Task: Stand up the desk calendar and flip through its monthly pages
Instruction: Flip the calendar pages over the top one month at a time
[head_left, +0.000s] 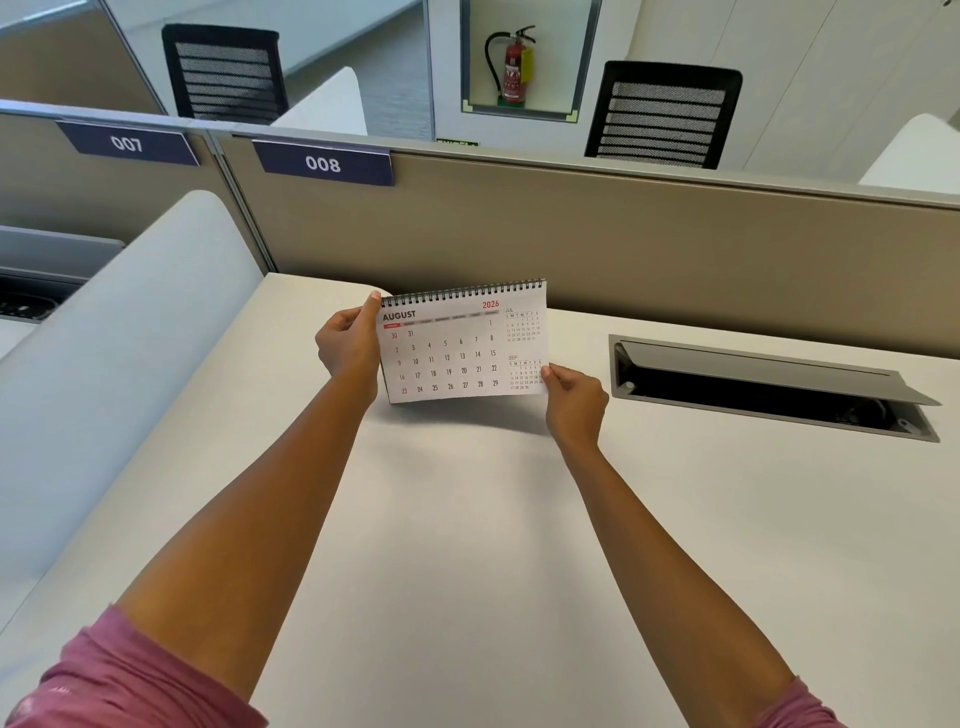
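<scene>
An open-plan office: a white desk (467, 519) backed by a tan partition (623, 239) with number plates 007 (127, 144) and 008 (323, 164), mesh-backed chairs (665, 114) beyond, a cable hatch (769, 387), and a fire extinguisher (514, 65) in a wall niche.

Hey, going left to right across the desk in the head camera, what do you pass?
White side divider → left hand → desk calendar → right hand → open cable box.
</scene>
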